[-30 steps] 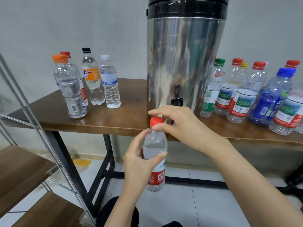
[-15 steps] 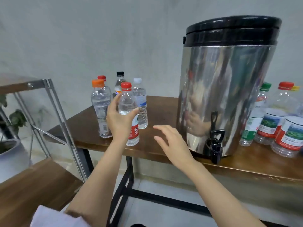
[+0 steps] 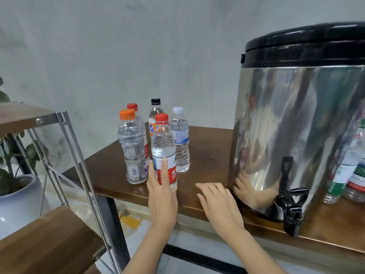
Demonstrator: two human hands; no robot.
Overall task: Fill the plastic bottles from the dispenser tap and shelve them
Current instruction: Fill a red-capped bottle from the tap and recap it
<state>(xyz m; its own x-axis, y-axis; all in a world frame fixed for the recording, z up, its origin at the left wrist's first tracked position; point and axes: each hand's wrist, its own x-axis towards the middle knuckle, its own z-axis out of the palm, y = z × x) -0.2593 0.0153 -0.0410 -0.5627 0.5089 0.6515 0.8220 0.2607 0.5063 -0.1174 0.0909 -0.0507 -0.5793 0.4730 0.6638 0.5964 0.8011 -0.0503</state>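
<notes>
A person is standing at a brown wooden bench, looking down at both hands. The red-capped bottle is standing upright on the bench near its front edge, just in front of the other bottles on the left. The left hand is touching this bottle low on its red and white label. Its grip is loose, with the thumb and forefinger lying straight against the label; the remaining fingers are mostly hiding behind the bottle's base.

The right hand is resting palm down on the bench's front edge, its grip spread flat and holding nothing, just beside the base of the steel dispenser. The dispenser's black tap is hanging over the bench edge, well apart from the red-capped bottle.

An orange-capped bottle is standing just left of the touched one, with a second red-capped bottle peeking out behind it. A black-capped bottle and a white-capped bottle are standing behind and to the right. More bottles are showing on the dispenser's far side. A wood-and-metal shelf rack is standing left of the bench, with a potted plant beyond it.
</notes>
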